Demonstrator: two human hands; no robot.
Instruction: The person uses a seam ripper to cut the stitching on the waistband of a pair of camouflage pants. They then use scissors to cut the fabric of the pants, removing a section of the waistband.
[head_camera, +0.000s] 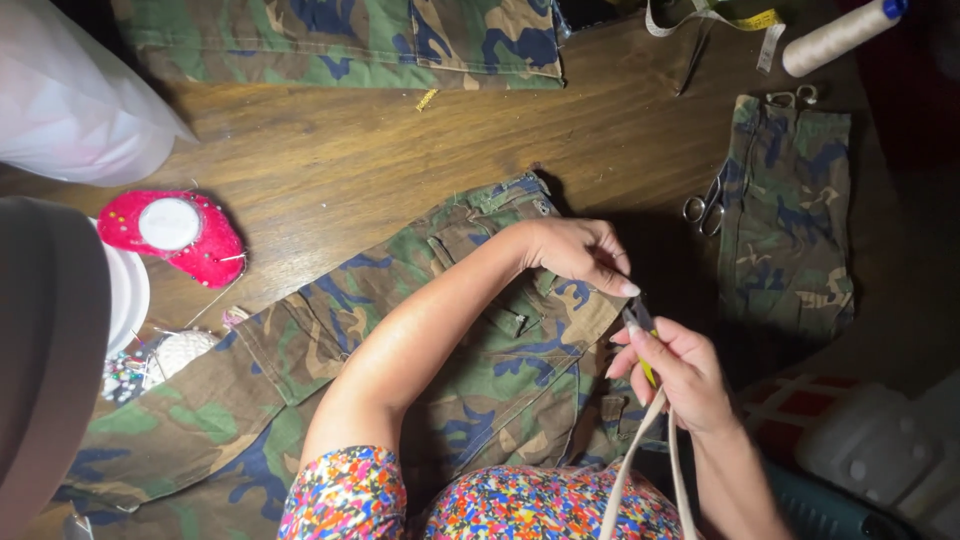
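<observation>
Camouflage trousers lie across the wooden table in front of me. My left hand rests on the fabric at its right edge, fingertips pinching near a small dark object. My right hand is just below it, fingers closed around that small dark and yellow object, with a cream measuring tape hanging down from the hand toward my lap.
A red pincushion with pins lies at the left beside a white plate. Small scissors rest by a folded camouflage piece at right. A thread spool and more camouflage cloth sit at the far edge.
</observation>
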